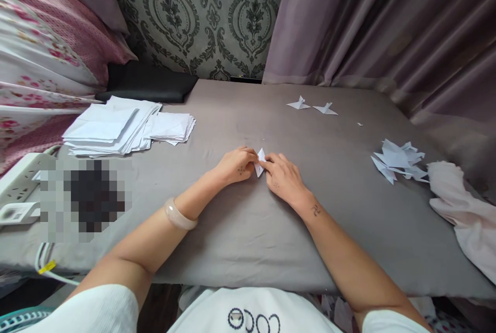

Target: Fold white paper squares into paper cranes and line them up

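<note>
A small folded piece of white paper (pixel 259 169), shaped like a narrow diamond, lies upright in view at the middle of the grey cloth-covered table (pixel 248 240). My left hand (pixel 239 164) pinches its left side, fingers closed. From the right, my right hand (pixel 284 173) grips the opposite edge between thumb and fingers. Both hands rest low at the cloth. The fingertips hide the paper's middle edges. Two folded paper cranes (pixel 298 104) stand farther back, right of centre. A heap of similar folded paper pieces (pixel 399 160) lies to the right.
Stacked white paper sheets (pixel 103 124) and a smaller stack of paper squares (pixel 170 126) lie at the left. Behind them is a black flat case (pixel 149 82). A power strip (pixel 19 178) sits at the left edge, a pale cloth (pixel 465 209) at the right. Purple curtains (pixel 349 23) hang behind.
</note>
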The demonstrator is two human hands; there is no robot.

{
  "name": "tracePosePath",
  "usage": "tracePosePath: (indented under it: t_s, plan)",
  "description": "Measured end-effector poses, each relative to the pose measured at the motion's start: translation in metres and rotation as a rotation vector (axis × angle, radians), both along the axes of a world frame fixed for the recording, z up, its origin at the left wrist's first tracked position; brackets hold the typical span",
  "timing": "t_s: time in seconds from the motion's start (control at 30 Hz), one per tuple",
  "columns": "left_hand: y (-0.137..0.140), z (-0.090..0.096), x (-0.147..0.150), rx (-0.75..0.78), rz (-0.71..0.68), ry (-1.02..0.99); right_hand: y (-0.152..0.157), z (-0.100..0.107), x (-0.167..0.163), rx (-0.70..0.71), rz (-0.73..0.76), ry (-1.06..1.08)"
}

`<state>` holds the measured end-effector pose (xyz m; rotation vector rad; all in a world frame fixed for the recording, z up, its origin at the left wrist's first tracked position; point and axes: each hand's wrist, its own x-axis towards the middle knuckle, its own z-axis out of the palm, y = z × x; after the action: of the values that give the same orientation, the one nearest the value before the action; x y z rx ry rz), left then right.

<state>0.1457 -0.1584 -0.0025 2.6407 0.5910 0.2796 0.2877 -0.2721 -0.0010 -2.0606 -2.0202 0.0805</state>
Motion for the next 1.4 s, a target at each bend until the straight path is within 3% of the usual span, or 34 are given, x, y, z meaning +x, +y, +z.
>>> tracePosePath:
  t_s: [0.2,0.33,0.63,0.77,0.9,1.2,1.3,1.4]
  plan:
    - [0.0,-0.008,0.015,-0.229,0.283,-0.179,0.003,-0.022,0.015,0.209,-0.138,0.432]
    - [-0.001,-0.016,0.011,-0.297,0.372,-0.268,0.006,-0.029,0.017,0.267,-0.185,0.536]
    - [0.0,-0.02,0.009,-0.464,0.329,-0.432,0.007,-0.027,0.016,0.297,-0.186,0.661]
    - [-0.006,-0.011,0.01,-0.349,0.316,-0.684,0.005,-0.014,0.016,0.426,-0.279,0.716]
    - [-0.013,-0.005,0.009,-0.238,0.26,-0.772,0.001,-0.004,0.015,0.512,-0.212,0.726]
    - [-0.018,0.0,0.008,-0.257,0.13,-0.79,-0.001,0.003,0.016,0.469,-0.125,0.808]
    - [-0.018,0.001,0.009,-0.364,0.105,-0.827,0.0,0.002,0.02,0.426,-0.138,0.915]
    - [-0.018,0.0,0.01,-0.663,0.106,-0.887,0.0,0.0,0.024,0.33,-0.165,1.091]
